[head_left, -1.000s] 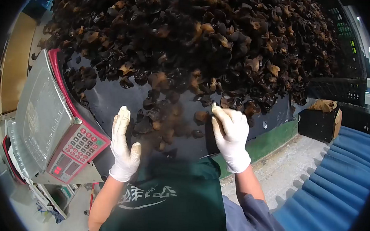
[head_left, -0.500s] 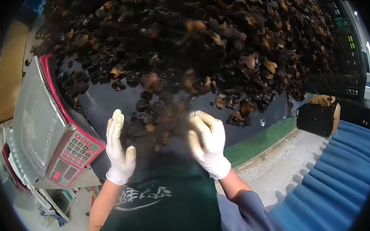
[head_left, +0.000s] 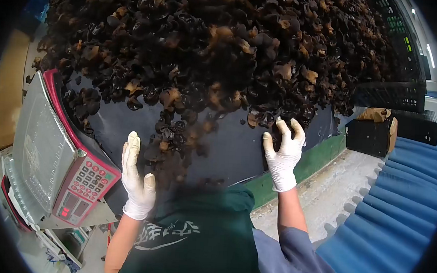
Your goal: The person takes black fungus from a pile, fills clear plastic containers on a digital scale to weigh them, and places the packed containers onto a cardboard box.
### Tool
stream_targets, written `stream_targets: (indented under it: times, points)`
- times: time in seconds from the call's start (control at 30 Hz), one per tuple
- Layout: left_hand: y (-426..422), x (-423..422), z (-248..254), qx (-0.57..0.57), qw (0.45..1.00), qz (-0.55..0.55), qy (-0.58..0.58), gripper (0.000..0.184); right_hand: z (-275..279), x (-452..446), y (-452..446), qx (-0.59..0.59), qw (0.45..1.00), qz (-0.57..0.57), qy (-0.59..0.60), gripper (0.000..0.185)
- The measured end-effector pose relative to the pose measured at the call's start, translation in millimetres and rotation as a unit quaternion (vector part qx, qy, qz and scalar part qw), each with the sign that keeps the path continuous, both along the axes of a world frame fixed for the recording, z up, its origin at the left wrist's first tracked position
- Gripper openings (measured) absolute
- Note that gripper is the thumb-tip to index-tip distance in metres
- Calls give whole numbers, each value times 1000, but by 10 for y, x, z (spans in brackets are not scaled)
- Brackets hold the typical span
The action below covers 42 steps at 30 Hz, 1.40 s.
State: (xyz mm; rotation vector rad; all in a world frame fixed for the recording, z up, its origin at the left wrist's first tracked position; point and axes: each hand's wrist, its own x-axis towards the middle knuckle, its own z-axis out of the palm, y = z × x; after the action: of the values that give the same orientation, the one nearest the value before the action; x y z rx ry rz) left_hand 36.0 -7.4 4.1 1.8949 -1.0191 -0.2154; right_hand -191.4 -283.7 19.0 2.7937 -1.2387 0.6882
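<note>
A large heap of dark brown wood ear mushrooms (head_left: 184, 49) covers the dark surface (head_left: 232, 152), with a loose trail of pieces (head_left: 168, 138) coming down toward my body. My left hand (head_left: 138, 181), in a white glove, is left of that trail; its fingers are stretched upward, the thumb apart, and it holds nothing. My right hand (head_left: 283, 158), also gloved, reaches to a few mushrooms at the heap's lower edge. Its fingers are spread and curved over them, partly hiding them. A firm grip cannot be made out. The middle of the view is blurred.
A red-framed digital scale (head_left: 83, 183) with a metal pan (head_left: 43, 146) stands close on the left. Black crates (head_left: 391, 97) and a dark box (head_left: 368, 138) are at the right. Blue corrugated sheeting (head_left: 390, 197) lies beyond the green edge (head_left: 322, 158).
My right hand has moved right and away from my body, from beside the loose trail to the mushrooms at the heap's edge, its fingers spreading. My left hand has barely moved.
</note>
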Motion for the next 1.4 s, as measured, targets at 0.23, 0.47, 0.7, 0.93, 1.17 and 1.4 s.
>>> stream_targets:
  times: [0.23, 0.47, 0.7, 0.93, 1.17, 1.4]
  points:
    - [-17, -1, 75, 6, 999, 12, 46, 69, 52, 104, 163, 137, 969, 75, -192, 26]
    - [23, 33, 69, 31, 999, -23, -7, 79, 235, 707, 955, 296, 883, 346, -117, 56]
    - [262, -224, 305, 162, 984, -61, -30, 123, 123, 63, 661, 136, 926, 352, 26, 99]
    - [163, -178, 506, 301, 949, -71, -70, 135, -84, 382, 850, 185, 908, 376, 14, 128]
    - [-194, 90, 447, 260, 963, -68, -3, 133, 176, 1129, 760, 182, 896, 402, 53, 121]
    - [-277, 230, 386, 151, 973, -68, 163, 100, 319, 1510, 738, 224, 877, 420, 59, 88]
